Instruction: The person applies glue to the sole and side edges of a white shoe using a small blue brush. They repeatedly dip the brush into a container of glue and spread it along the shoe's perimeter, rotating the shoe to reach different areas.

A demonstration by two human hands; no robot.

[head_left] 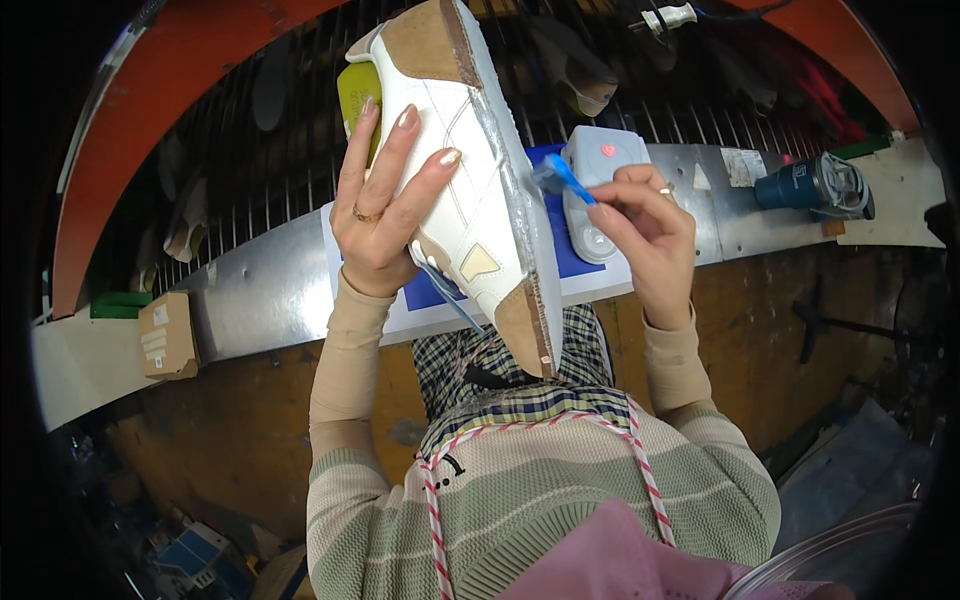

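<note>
Head view: my spread left hand [377, 228] should steady the white-and-tan sneaker [475, 195] so my right hand [650, 228], pinching the blue-handled brush [571, 181], strokes its sole edge [521, 200] evenly.

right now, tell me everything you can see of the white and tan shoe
The shoe has white, leather-looking panels with stitched lines, tan suede-looking patches at both ends, a blue-grey lace and a shiny, wet-looking sole edge. It is tipped sideways, sole facing right, held by the left hand. A small blue brush is close to the sole; contact is unclear.
</note>
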